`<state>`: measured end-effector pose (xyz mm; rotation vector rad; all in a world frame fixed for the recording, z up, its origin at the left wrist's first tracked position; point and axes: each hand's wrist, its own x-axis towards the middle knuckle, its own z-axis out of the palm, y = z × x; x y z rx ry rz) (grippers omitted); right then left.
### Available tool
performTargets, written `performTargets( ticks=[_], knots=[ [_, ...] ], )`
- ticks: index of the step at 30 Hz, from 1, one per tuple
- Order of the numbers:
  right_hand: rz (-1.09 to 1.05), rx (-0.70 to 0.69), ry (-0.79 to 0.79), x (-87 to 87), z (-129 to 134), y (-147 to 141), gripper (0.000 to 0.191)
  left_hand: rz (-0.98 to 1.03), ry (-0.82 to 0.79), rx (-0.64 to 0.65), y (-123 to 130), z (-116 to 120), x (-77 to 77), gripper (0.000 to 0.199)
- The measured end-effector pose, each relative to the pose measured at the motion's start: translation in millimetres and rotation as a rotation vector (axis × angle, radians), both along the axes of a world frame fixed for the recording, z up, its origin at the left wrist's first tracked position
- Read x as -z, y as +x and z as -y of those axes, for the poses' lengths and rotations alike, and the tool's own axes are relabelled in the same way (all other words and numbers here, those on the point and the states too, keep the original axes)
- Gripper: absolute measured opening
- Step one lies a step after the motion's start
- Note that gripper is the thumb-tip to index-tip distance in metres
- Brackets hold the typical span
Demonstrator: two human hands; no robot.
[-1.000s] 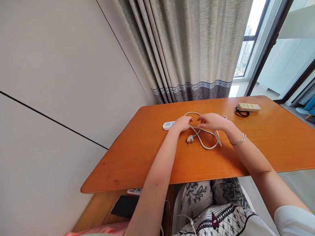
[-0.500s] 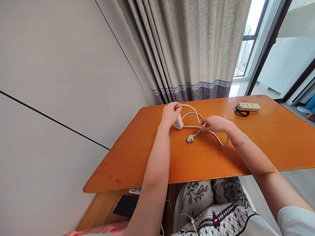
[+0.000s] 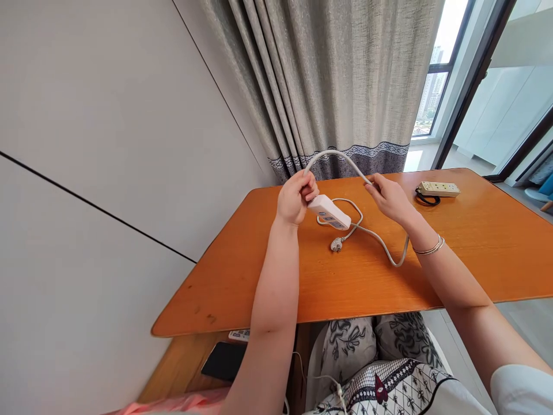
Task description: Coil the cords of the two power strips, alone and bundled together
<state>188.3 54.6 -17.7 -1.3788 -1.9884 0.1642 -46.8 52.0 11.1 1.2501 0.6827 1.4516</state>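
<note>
On the left, a dark, flat thing (image 3: 222, 360) lies lower down, below the edge of the wooden tabletop (image 3: 216, 276). Next comes the left hand (image 3: 290, 199), with its fingers curled in tight on one end of the white power strip (image 3: 329, 212) and on a bit of white cord (image 3: 330, 152). The strip tips down to the right and looks lifted off the tabletop, so the left hand seems to carry its weight. The cord makes a high arch from hand to hand, free of the loops below. Under the strip's low end, the plug (image 3: 336, 245) lies on the tabletop. Then comes the right hand (image 3: 391, 199), its fingers pinched together on the cord. Far to the right, a cream power strip (image 3: 438, 189) sits on the tabletop beside its bunched black cord (image 3: 427, 200).
</note>
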Motion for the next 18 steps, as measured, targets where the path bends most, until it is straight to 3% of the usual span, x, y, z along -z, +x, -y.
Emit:
performTargets(
  ticks=[5,8,11,13,18],
  knots=[
    [-0.108,-0.006,0.045,5.8,-2,-5,0.020,-0.144,0.191,0.135,26,6,13.6,0.043],
    [-0.052,-0.026,0.023,2.6,8,-12,0.020,-0.309,0.430,0.003,41,10,23.1,0.043],
    [0.043,-0.079,-0.003,-2.5,21,-19,0.020,-0.605,0.725,-0.165,50,12,29.6,0.041],
    [0.093,-0.116,-0.035,-4.8,28,-22,0.019,-0.817,0.855,-0.198,52,11,32.3,0.041],
    [0.056,-0.256,-0.130,-6.3,40,-23,0.016,-1.148,0.889,-0.313,48,4,34.0,0.043]
  ],
)
